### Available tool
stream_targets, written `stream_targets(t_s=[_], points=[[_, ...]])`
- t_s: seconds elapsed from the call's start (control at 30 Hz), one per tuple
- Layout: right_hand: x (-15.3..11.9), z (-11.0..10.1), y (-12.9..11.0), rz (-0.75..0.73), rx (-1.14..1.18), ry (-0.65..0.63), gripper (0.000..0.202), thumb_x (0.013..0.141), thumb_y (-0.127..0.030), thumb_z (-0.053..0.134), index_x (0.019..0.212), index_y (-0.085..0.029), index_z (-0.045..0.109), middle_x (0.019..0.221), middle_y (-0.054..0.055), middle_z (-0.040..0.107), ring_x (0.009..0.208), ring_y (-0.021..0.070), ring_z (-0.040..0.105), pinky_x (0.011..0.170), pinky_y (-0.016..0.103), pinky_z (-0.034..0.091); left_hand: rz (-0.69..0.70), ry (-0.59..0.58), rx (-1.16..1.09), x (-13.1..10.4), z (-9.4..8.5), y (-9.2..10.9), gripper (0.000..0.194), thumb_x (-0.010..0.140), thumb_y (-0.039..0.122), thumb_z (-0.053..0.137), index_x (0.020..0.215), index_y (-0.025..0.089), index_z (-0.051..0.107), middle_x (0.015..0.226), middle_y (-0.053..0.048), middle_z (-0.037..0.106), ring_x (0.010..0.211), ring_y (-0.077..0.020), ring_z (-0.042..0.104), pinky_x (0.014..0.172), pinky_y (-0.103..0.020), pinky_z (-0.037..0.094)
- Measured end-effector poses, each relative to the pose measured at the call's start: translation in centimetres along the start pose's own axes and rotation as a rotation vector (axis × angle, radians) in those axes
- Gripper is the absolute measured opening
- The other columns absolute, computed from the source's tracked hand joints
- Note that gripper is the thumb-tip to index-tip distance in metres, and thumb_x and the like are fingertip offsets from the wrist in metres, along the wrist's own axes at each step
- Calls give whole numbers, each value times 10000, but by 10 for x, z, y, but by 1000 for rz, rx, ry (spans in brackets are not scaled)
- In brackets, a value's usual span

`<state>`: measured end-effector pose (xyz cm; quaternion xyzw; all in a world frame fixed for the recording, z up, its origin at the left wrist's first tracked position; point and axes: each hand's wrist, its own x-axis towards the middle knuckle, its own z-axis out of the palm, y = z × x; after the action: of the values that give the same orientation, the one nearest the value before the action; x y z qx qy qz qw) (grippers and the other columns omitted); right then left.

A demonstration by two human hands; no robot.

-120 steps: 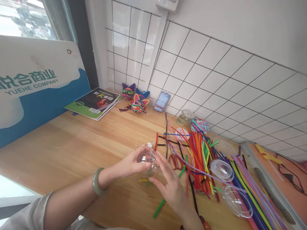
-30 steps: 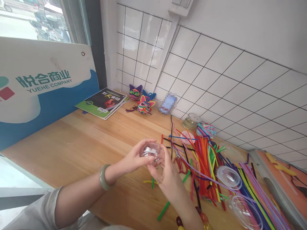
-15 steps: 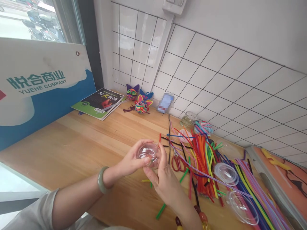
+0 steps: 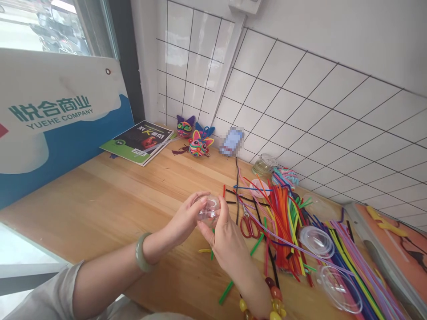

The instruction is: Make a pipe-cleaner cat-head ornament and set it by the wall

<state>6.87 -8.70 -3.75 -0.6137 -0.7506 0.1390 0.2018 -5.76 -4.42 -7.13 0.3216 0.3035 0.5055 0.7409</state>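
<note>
A clear plastic ball (image 4: 211, 208) is held between both hands above the wooden table. My left hand (image 4: 188, 217), with a pale green bangle on its wrist, curls round the ball's left side, thumb on top. Round its right side closes my right hand (image 4: 227, 231), a beaded bracelet at that wrist. Part of the ball is hidden by fingers; whether it is whole or a half shell I cannot tell. Just right of the right hand lie red-handled scissors (image 4: 249, 226) among loose pipe cleaners (image 4: 283, 226).
Clear plastic shells (image 4: 316, 241) and more pipe cleaners (image 4: 353, 262) lie at the right. Along the tiled wall sit a glass jar (image 4: 264, 165), a blurred phone (image 4: 231, 142) and yarn-covered cat heads (image 4: 199, 146). Left are a booklet (image 4: 138, 142) and a printed board (image 4: 63, 120).
The clear ball has turned in my hands, and my left thumb has shifted up over it. Both hands stay closed round it at nearly the same place. The view has shifted slightly.
</note>
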Motion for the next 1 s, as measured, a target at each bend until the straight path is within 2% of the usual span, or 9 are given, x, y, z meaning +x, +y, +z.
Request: stream_targets(t_s=[0.23,0.33,0.43,0.53,0.63,0.7,0.8,0.9,1.0], points=[[15,5,-6,20,-122,-53,701,915,-480,440,1391,5,270,1090,243,669,932,345,682,763,461,545,-40,78,-69,4,-1,4,361,814,429,654,1037,151,592,878,-66,667,793,-166,627,753,-288,487],[22,2,-2,75,-98,-101,704,919,-494,421,1397,-2,266,1040,229,686,916,364,681,739,464,526,-109,-36,-123,7,-5,8,379,850,476,590,1028,141,601,914,-95,674,830,-195,641,786,-331,493],[29,-5,9,120,33,-137,662,928,-527,377,1397,-68,290,1031,195,689,955,338,669,768,435,507,-158,-123,-104,9,-9,11,493,848,454,605,1257,200,500,1057,-107,665,946,-229,643,838,-369,485],[36,-10,19,150,243,-168,578,921,-562,378,1335,-159,399,979,124,686,955,270,651,765,368,496,-26,-86,45,10,-11,12,680,788,390,702,1373,259,383,1205,-95,615,1055,-224,606,878,-338,474],[42,-9,23,193,473,-254,573,912,-614,351,1265,-184,491,760,37,636,685,185,621,591,286,471,85,-74,179,13,-12,11,634,754,451,712,1280,191,473,1163,-109,612,1023,-231,606,840,-331,503],[44,-7,23,222,574,-343,630,910,-639,320,1313,-175,459,644,-13,562,525,138,534,500,251,420,73,-46,198,15,-13,10,606,766,511,670,1237,174,490,1046,-95,629,916,-223,631,754,-338,533],[42,-7,23,226,607,-433,736,911,-648,307,1468,-173,227,615,-48,522,462,121,484,484,246,401,24,23,152,17,-14,10,563,788,549,621,1193,177,500,940,-65,626,794,-192,639,667,-320,542],[37,-10,21,190,480,-403,844,890,-633,403,1509,-157,82,727,-2,609,557,155,574,578,285,452,-32,32,120,16,-13,8,509,807,557,593,1138,177,524,911,-67,636,721,-172,638,598,-274,514],[33,-13,18,166,292,-331,818,881,-607,445,1496,-150,159,901,83,677,766,232,656,696,340,475,-81,19,91,15,-13,7,473,829,565,555,1076,163,558,928,-94,658,758,-188,651,587,-251,485]])
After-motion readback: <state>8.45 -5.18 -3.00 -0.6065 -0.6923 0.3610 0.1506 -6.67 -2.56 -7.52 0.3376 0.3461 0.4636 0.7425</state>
